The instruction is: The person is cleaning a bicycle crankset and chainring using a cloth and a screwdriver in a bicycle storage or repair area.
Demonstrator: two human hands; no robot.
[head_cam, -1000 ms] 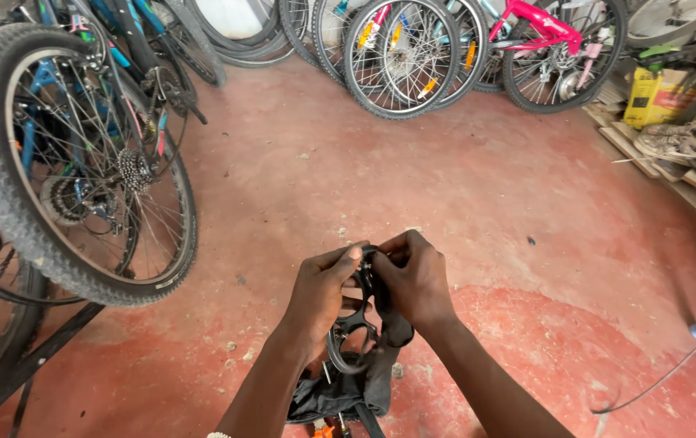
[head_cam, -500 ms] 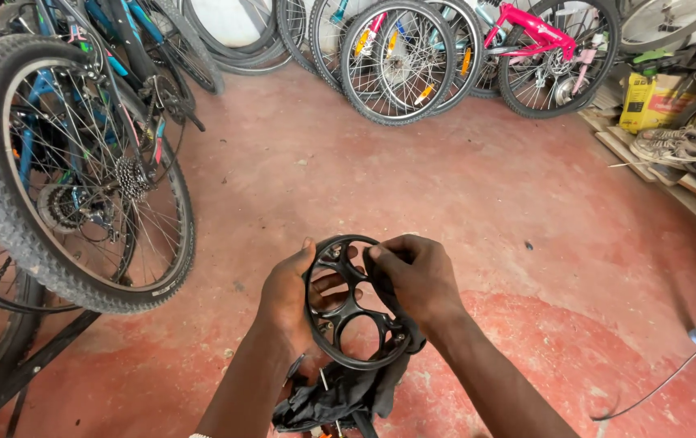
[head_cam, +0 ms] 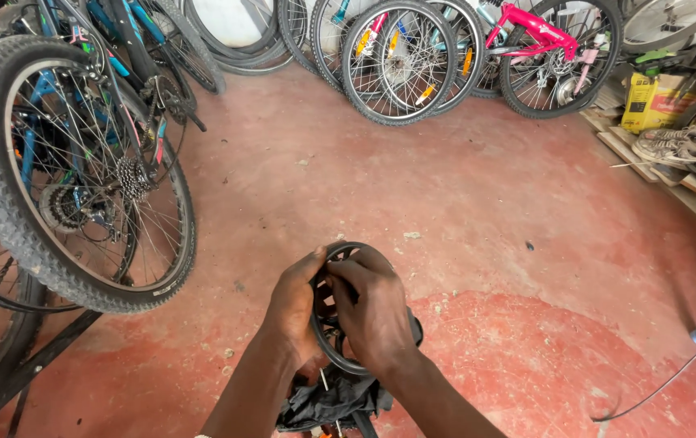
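Observation:
Both hands hold a black round plastic disc with cut-out holes (head_cam: pixel 331 316), upright in front of me over the red floor. My left hand (head_cam: pixel 297 312) grips its left rim from behind. My right hand (head_cam: pixel 374 312) lies across its front and right side, fingers curled over the top edge, hiding most of the disc. Below the hands hangs a bundle of black cloth or rubber (head_cam: pixel 331 403) with a thin metal piece sticking out.
A bicycle's knobbly rear wheel (head_cam: pixel 80 174) with its gear cluster stands close on the left. A pink bicycle (head_cam: pixel 542 49) and several wheels lean along the far wall. A yellow box (head_cam: pixel 652 101) and shoes (head_cam: pixel 676 146) lie at the right. A cable (head_cam: pixel 656 385) trails at lower right.
The hands first held the part bunched together, then spread it out showing the whole disc. Now the right hand has slid across its front, covering it, and the disc sits lower.

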